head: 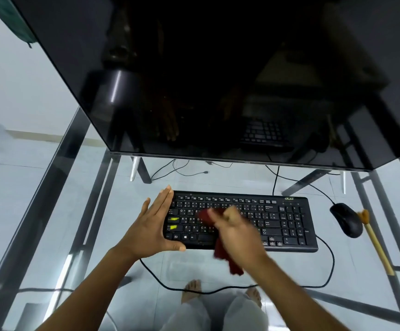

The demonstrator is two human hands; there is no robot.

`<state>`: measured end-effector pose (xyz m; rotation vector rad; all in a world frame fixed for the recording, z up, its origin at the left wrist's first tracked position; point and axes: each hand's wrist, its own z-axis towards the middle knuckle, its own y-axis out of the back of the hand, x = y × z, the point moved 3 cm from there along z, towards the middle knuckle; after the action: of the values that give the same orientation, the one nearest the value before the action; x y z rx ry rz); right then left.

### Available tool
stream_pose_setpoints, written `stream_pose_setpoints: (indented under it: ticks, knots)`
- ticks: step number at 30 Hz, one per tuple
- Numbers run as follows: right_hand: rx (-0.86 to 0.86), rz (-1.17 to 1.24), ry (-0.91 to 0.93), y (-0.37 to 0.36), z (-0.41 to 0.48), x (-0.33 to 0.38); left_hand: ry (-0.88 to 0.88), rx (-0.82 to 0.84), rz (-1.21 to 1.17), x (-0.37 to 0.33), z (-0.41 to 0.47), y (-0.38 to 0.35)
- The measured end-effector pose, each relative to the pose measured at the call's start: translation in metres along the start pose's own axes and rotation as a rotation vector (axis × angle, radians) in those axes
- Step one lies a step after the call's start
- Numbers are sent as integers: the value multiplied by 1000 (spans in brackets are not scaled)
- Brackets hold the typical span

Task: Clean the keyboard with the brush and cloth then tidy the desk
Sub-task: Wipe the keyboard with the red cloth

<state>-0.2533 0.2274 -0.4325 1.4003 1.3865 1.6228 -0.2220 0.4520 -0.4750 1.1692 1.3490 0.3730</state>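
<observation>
- Our two forearms come in from the bottom edge over the glass desk (pixel 189 266); through the glass we see our knees and bare feet on the pale floor.
- Our right hand (pixel 232 225) is smeared by motion blur, its fingers curled round the dark red cloth (pixel 227 261), which it presses onto the middle keys. A loose tail of the cloth hangs past the front edge toward us.
- Our left hand (pixel 156 225) grasps nothing — the fingers lie straight along the keyboard's left end and the thumb sits at its front left corner.
- The black keyboard (pixel 277 223) lies flat on the glass in front of the monitor (pixel 218 80), and its cable loops toward us.
- A black mouse (pixel 346 219) rests near the keyboard's right end.
- The brush (pixel 375 244) lies just beside the mouse on its right — bristle head at the far end by the mouse, wooden handle pointing toward us.
- The monitor's screen is dark and mirrors the keyboard and our hands.
</observation>
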Motion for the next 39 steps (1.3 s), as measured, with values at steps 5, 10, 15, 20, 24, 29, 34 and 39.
stream_pose_setpoints:
  ticks: [5, 10, 15, 20, 24, 29, 34, 39]
  knots:
    - [-88, 1, -456, 14, 8, -42, -8, -17, -1, 1, 1, -1]
    - [36, 120, -70, -9, 14, 9, -12, -19, -16, 2, 0, -2]
    - [-80, -20, -477, 21, 30, -43, -6, -32, -26, 2, 1, -3]
    - [25, 67, -78, -14, 33, 32, -18, -45, -27, 3, 1, -3]
    - [-39, 58, -332, 10, 35, -30, 2, -41, -63, 2, 0, -3]
    - [-44, 96, -283, 0, 39, 0, 3, -39, -75, 2, 1, -3]
    - [-7, 58, -192, 1, 56, 4, 31, -51, -118, 1, -2, -2]
    - [34, 196, -166, -6, 71, 34, 30, -73, -138, 0, -1, -3]
